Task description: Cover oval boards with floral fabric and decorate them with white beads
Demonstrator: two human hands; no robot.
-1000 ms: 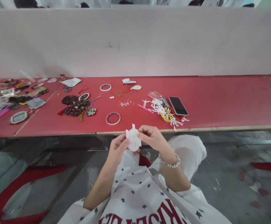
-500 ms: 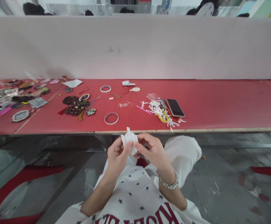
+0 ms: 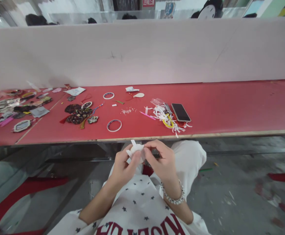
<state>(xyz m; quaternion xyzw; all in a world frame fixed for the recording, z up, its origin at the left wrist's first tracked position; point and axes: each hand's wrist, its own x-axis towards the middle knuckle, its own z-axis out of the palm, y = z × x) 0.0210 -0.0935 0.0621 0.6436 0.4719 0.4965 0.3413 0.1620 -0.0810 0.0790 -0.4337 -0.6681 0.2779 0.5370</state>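
Together, the left hand (image 3: pixel 123 164) and right hand (image 3: pixel 162 160) curl closed, pinching a small folded white paper piece (image 3: pixel 135 150) between their fingertips above the lap, just short of the red table's edge (image 3: pixel 206 134), where both hands can work it freely. Beyond lie white paper strips (image 3: pixel 161 113) and a phone (image 3: pixel 180 112). Compared with the earlier frame, the piece sits lower, its tab tilting left.

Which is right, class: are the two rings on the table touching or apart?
Apart: the head view shows red table between the near ring and far ring.
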